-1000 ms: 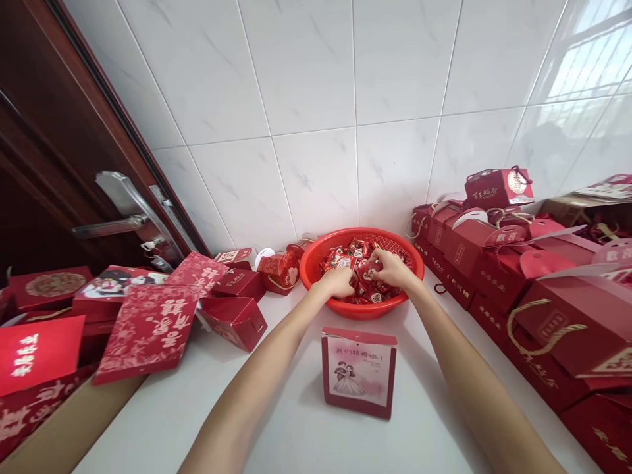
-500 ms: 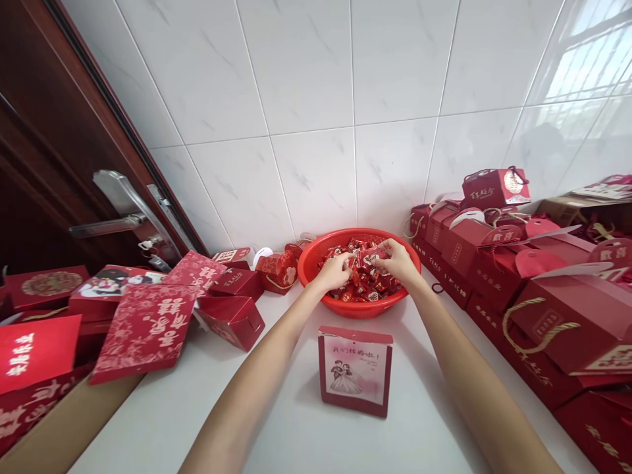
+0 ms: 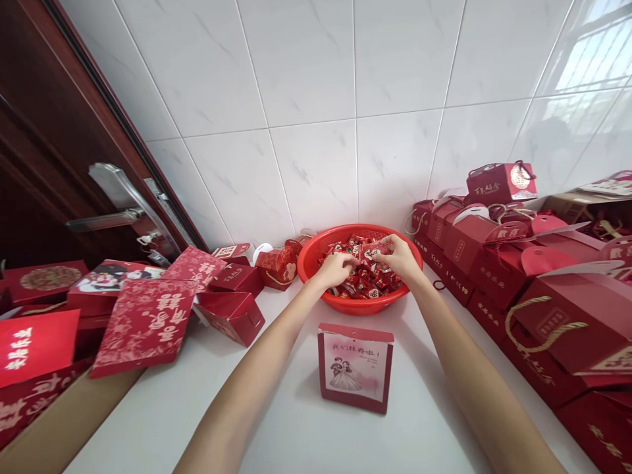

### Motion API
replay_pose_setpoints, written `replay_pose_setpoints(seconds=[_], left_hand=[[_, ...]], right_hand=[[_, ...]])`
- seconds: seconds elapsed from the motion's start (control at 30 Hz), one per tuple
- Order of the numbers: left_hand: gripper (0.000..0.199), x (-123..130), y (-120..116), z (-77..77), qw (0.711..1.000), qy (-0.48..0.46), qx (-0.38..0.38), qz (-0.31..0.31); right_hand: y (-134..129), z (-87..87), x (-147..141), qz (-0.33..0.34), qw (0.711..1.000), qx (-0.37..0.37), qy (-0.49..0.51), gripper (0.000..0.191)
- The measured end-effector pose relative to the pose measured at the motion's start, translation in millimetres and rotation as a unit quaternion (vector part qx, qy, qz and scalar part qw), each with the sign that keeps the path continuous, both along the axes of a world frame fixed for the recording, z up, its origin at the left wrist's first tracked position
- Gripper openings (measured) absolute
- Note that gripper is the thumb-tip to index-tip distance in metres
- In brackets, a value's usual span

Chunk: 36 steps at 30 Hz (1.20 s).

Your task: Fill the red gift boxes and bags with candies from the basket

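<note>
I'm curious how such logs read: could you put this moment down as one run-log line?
left hand: at wrapped packets | right hand: at wrapped packets | red basket: holds packets | picture box: upright, nearer camera

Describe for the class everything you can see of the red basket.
The red basket is round and shallow, apparently plastic, with a smooth rim and small holes in its inner wall. It sits upright on the white tabletop, near the tiled wall, and holds many small wrapped pieces, mostly red. The left hand and right hand reach in over it; the right seems to pinch a packet.
</note>
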<state>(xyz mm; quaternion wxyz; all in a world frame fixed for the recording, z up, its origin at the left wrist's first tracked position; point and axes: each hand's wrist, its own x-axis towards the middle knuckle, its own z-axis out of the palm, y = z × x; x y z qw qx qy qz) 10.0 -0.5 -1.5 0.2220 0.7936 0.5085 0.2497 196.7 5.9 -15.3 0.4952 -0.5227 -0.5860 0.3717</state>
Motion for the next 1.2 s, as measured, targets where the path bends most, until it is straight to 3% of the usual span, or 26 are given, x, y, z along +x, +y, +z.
replay_pose_setpoints(seconds=[0.1,0.2,0.27,0.47,0.63,0.83,1.0,1.2], left_hand=[[0.026,1.0,-3.0,0.2,0.995,0.034,-0.004,-0.089],[0.022,1.6,-3.6,-0.8,0.969,0.102,-0.102,-0.2],[0.024,2.5,-3.5,-1.7,0.951,0.167,-0.131,-0.226],[0.033,7.6,-6.9,-1.4,0.934,0.299,-0.098,-0.17],[0.041,11.4,-9.0,2.0,0.919,0.343,-0.107,-0.161],[0.035,13.0,-7.8,5.9,0.911,0.347,-0.15,-0.164],[0.027,12.4,-9.3,5.9,0.923,0.328,-0.143,-0.138],[0.019,9.5,-8.1,1.7,0.937,0.276,-0.14,-0.164]], right_hand=[[-2.2,1.7,-0.9,-0.012,1.0,-0.002,0.006,0.034],[-4.1,3.0,-1.5,-0.016,1.0,-0.003,0.013,0.033],[-5.1,3.7,-1.7,-0.014,1.0,-0.008,0.015,0.033],[-7.0,5.8,-2.1,-0.019,0.999,-0.014,0.023,0.032],[-6.3,3.5,-1.7,-0.027,0.999,-0.002,0.036,0.032],[-3.4,0.7,-1.7,-0.03,0.999,0.013,0.04,0.031],[-2.9,1.6,-1.6,-0.022,0.998,0.009,0.05,0.031],[-1.9,-0.6,-1.3,-0.019,0.998,0.019,0.053,0.031]])
